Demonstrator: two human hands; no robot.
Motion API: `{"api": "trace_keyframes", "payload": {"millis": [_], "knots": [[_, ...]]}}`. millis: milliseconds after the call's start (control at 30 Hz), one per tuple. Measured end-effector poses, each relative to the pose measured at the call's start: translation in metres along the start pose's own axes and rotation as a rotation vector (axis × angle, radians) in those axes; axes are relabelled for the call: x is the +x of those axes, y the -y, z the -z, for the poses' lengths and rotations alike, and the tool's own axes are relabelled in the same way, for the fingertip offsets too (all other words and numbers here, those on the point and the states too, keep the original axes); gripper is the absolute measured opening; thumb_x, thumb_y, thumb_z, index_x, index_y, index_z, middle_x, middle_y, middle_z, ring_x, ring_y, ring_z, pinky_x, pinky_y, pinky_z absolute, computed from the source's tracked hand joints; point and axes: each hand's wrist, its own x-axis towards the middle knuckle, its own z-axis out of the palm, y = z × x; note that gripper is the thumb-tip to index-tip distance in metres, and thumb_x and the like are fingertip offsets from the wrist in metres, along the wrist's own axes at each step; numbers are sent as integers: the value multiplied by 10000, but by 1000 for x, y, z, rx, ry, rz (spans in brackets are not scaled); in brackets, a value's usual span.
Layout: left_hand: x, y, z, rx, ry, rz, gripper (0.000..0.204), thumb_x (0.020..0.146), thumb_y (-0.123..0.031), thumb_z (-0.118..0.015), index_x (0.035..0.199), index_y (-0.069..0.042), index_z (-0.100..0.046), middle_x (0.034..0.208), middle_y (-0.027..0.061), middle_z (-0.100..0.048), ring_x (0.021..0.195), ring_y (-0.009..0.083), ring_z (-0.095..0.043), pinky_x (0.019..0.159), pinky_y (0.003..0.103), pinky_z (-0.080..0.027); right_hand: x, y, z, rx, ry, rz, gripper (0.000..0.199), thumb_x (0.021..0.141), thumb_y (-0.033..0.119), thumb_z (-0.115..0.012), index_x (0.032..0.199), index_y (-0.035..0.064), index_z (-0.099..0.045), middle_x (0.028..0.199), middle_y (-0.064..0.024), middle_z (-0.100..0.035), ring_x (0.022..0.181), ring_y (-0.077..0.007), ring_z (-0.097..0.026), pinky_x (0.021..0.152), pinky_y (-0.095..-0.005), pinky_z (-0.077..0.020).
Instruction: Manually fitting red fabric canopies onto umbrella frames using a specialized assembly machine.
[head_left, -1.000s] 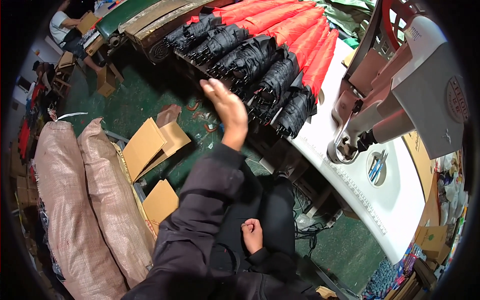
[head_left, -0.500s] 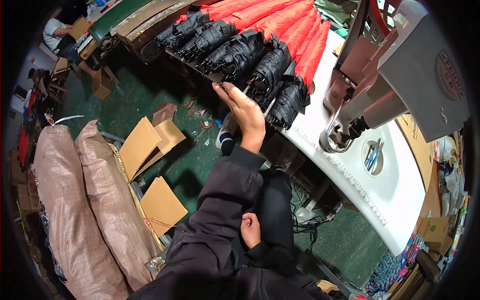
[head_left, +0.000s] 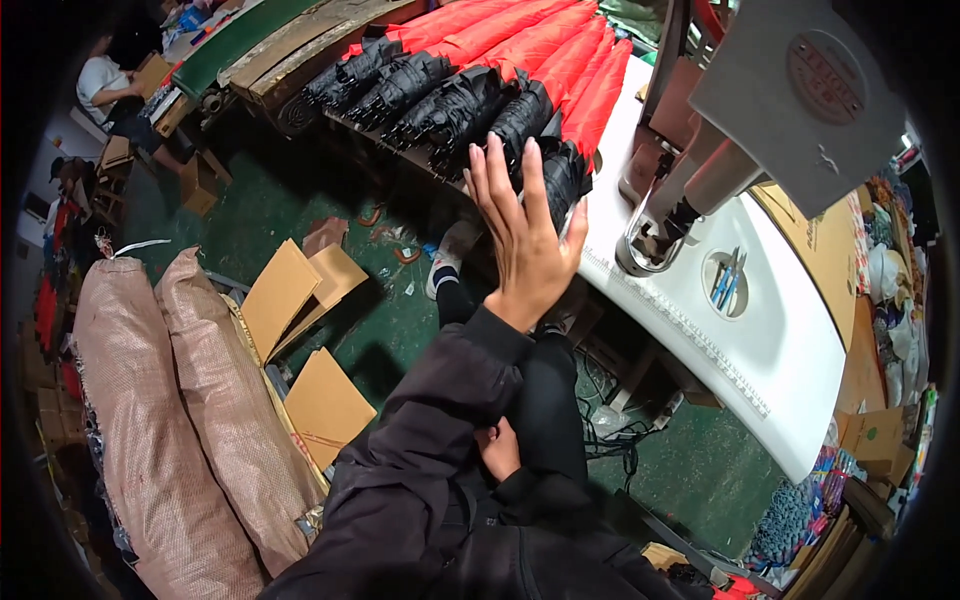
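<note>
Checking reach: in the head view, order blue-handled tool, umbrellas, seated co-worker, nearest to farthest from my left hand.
1. Umbrellas: ahead of your left hand.
2. Blue-handled tool: off to the right.
3. Seated co-worker: far upper left.

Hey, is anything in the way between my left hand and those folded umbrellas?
Nothing visible stands between your left hand and the folded umbrellas. Its fingers overlap their black ends in this view; whether they touch, I can't tell.

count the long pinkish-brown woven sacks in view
2. One long pinkish-brown woven sack is at the left; the second sack is directly right of it. Others could be hidden behind them.
</note>
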Motion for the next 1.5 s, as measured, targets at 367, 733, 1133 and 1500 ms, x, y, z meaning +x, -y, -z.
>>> {"api": "trace_keyframes", "payload": {"millis": [367,733,1133,1500], "knots": [[13,40,1,299,37,-70,709,892,-176,-728,1519,-56,-420,1600,270,-281,1495,498,-220,1211,666,-179,-5,9,12,215,55,-104,140,930,74,-680,1051,8,-657,807,42,-592,720,-41,-500,702,-214,-455],[-114,-2,59,-157,165,135,468,962,-17,-516,1421,64,-476,1453,257,-476,1402,445,-406,1189,509,-299,-13,0,19,92,110,-113,130,937,63,-595,1028,-19,-636,826,-11,-609,750,-102,-535,711,-269,-459],[-336,57,76,-667,1105,723,280,1030,-91,-561,1263,48,-632,1083,150,-744,945,205,-720,880,327,-572,-106,74,110,-270,-256,351,271,858,152,-650,1083,1,-648,1049,-214,-677,1027,-410,-658,898,-502,-529],[-365,75,26,-667,1257,686,275,998,-68,-583,1223,81,-633,844,24,-660,696,90,-591,661,245,-495,-304,190,327,-579,-341,-493,302,994,272,-612,919,7,-735,641,-115,-668,561,-179,-631,598,-354,-523]]}}
